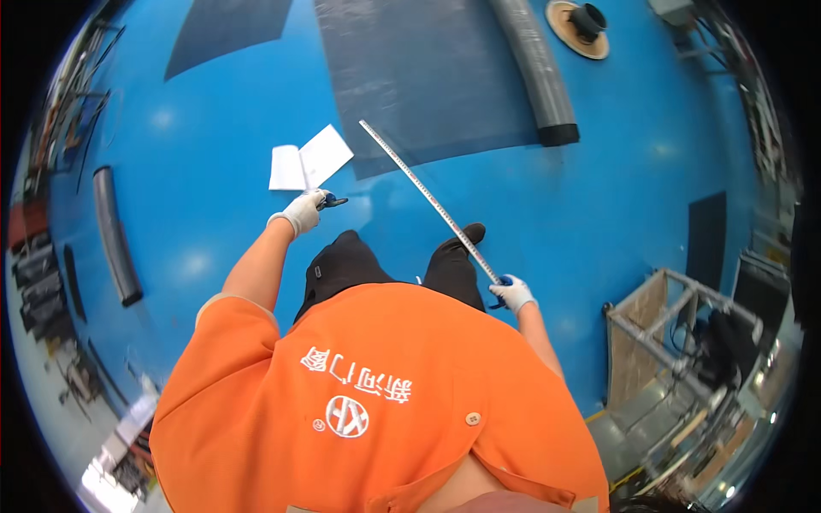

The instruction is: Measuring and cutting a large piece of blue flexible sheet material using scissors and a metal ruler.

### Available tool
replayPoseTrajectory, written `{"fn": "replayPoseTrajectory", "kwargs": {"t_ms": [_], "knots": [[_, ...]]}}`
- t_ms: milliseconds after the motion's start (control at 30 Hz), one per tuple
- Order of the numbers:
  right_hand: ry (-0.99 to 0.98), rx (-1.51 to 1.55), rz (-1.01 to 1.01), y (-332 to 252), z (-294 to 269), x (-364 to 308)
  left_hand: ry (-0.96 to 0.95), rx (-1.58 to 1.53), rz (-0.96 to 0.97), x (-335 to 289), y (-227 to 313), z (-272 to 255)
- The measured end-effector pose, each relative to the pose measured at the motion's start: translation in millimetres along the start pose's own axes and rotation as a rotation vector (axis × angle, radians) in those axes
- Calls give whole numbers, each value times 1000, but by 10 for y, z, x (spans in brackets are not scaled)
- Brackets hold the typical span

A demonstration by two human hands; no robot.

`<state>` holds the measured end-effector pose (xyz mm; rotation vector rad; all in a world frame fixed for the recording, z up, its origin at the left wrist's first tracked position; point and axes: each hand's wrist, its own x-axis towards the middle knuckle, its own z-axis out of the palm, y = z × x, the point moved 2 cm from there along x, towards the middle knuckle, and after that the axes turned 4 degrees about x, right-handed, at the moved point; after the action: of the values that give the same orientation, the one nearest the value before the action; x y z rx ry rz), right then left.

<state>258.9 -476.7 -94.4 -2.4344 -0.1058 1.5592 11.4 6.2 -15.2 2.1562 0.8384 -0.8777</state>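
The right hand (514,293), in a white knit glove, is seen at about four o'clock from the picture's middle, close beside the black-trousered right leg. It is clenched round the near end of a long, thin, silvery metal measuring rule (428,197) marked along its length; a small blue-and-dark tool also shows in that fist, though what kind it is cannot be told. The rule is carried slanting upward toward eleven o'clock, its far end lifted over the floor, probably because a grip at one end lets the full length hang free of the legs.

The left hand (304,209), also in a white glove, is held out at about ten o'clock, arm extended. It is closed on a small dark, blue-handled implement (329,202), whose tip points toward two o'clock; its exact kind is too small to make out.

Just beyond that hand, at eleven o'clock, a folded white paper sheet (310,159) lies flat on the glossy blue floor (599,197). Farther off, at twelve o'clock, a large dark grey mesh sheet (419,77) is spread out, with a thick grey roll of the same material (539,73) lying along its right edge. A round tan disc with a black hub (580,30) sits at one o'clock.
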Motion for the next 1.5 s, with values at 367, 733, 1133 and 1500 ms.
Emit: {"fn": "replayPoseTrajectory", "kwargs": {"t_ms": [367, 733, 1133, 1500], "knots": [[-73, -453, -240, -907, -1408, 1811, 183, -371, -321, 194, -127, 1210], [-33, -606, -335, -2009, -1419, 3104, 152, -316, -439, 1226, -10, 1867], [-65, -847, -316, -2054, -1251, 5156, 89, -96, -602, 3370, -229, 2455], [89, -872, -525, -1679, -1189, 6921, -302, 6, -226, 5137, -223, 2705]]}}
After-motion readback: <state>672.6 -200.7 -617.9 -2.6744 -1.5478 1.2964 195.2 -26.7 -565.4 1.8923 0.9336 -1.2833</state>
